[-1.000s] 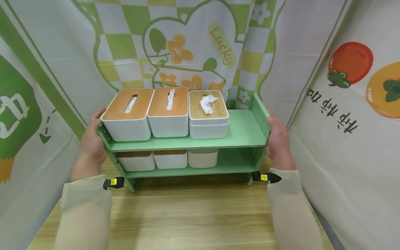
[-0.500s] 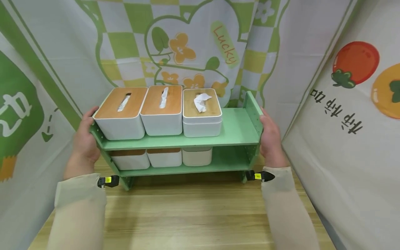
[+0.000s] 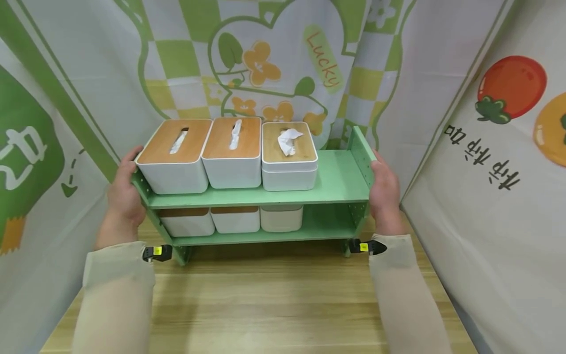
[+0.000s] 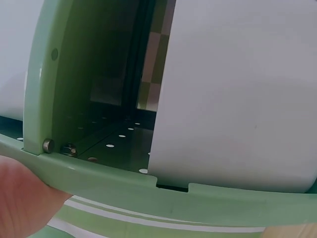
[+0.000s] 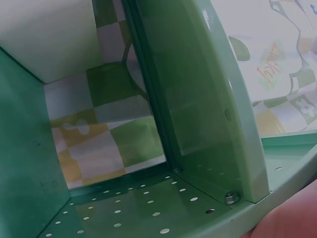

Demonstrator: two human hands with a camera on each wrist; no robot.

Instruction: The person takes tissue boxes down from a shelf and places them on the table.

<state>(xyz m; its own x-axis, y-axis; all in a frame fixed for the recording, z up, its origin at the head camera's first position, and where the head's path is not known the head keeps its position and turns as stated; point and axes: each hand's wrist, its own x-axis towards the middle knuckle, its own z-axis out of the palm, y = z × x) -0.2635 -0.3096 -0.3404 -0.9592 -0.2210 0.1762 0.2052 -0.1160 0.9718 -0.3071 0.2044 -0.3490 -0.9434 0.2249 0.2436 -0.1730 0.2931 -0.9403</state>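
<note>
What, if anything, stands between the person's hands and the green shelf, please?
Nothing visible does: the left hand grips the green shelf directly at its left side panel, and the right hand at its right side panel.

My left hand (image 3: 126, 194) and right hand (image 3: 384, 191) are bracketing the two-tier shelf (image 3: 254, 197), the curtain (image 3: 194, 59) hanging behind, the table (image 3: 274, 305) stretching before it. Three tissue boxes (image 3: 232, 173) are sitting leftward on its upper tier (image 3: 337, 172), with three boxes (image 3: 236, 223) beneath on the lower tier (image 3: 329, 223).
</note>
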